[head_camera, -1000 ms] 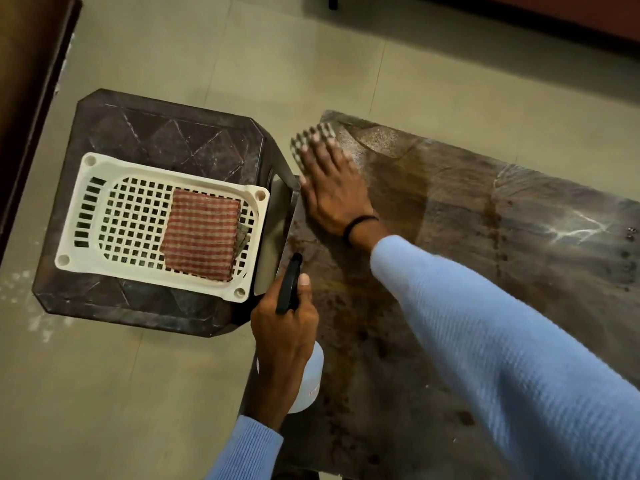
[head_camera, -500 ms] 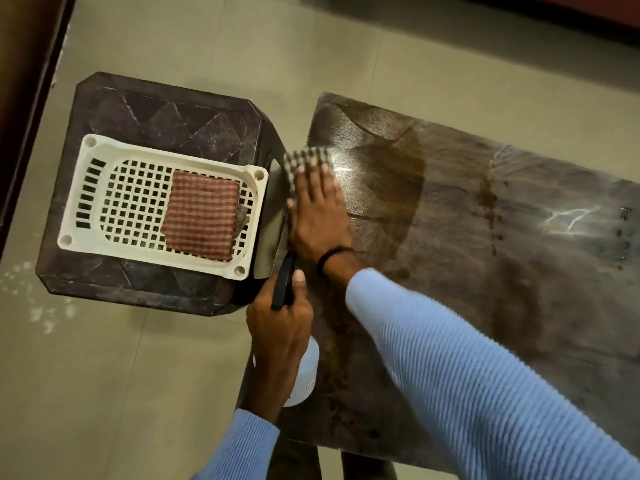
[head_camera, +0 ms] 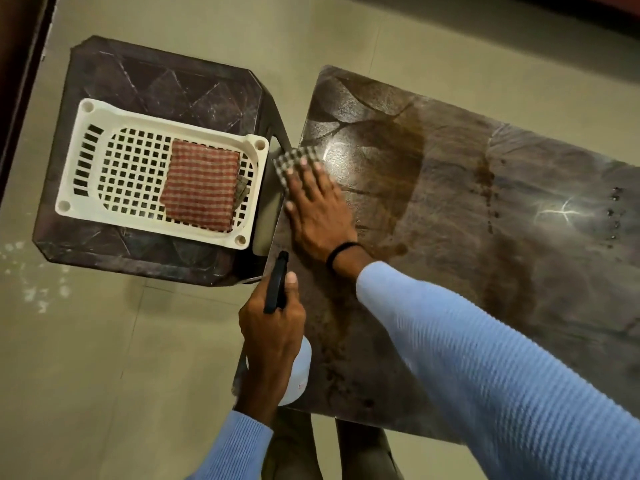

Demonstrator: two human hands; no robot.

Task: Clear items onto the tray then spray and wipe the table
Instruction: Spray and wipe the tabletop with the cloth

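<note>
Beige floor tiles [head_camera: 138, 375] surround a dark, streaked counter [head_camera: 485, 237]. Flat on it, the right grip [head_camera: 318, 209] presses a checked cloth [head_camera: 294, 161] under straight fingers. Just nearer, the left grip [head_camera: 273, 327] clasps a spray bottle [head_camera: 300, 368].

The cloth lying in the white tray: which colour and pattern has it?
The cloth has red and beige checks; the head view shows it best.

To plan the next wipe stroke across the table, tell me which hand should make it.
Right. The right hand lies flat on the checked cloth, pressing it to the table at its edge beside the tray, ready to sweep across. The left hand grips the spray bottle and has no cloth.
</note>
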